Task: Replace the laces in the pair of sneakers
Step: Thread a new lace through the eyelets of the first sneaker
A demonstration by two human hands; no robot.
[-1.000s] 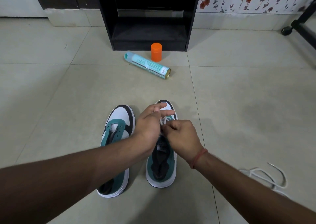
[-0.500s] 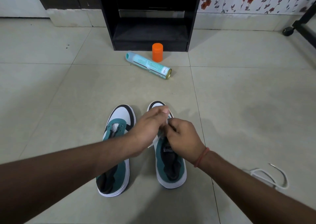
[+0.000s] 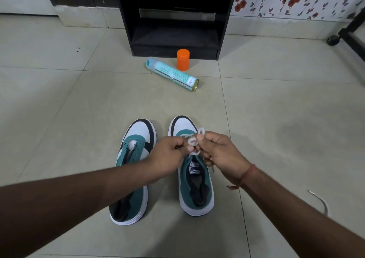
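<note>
Pale floor tiles (image 3: 79,109) carry two teal sneakers side by side, toes toward twelve o'clock. Over the right sneaker (image 3: 194,180), the left hand (image 3: 167,155) and right hand (image 3: 221,155) meet, fingers of both pinching a white lace (image 3: 192,140) bunched in loops above its eyelets. At nine o'clock of it sits the left sneaker (image 3: 134,159), unlaced. Another loose lace (image 3: 324,202) lies at four o'clock. A spray can (image 3: 171,74) and orange cap (image 3: 183,59) lie at twelve.
</note>
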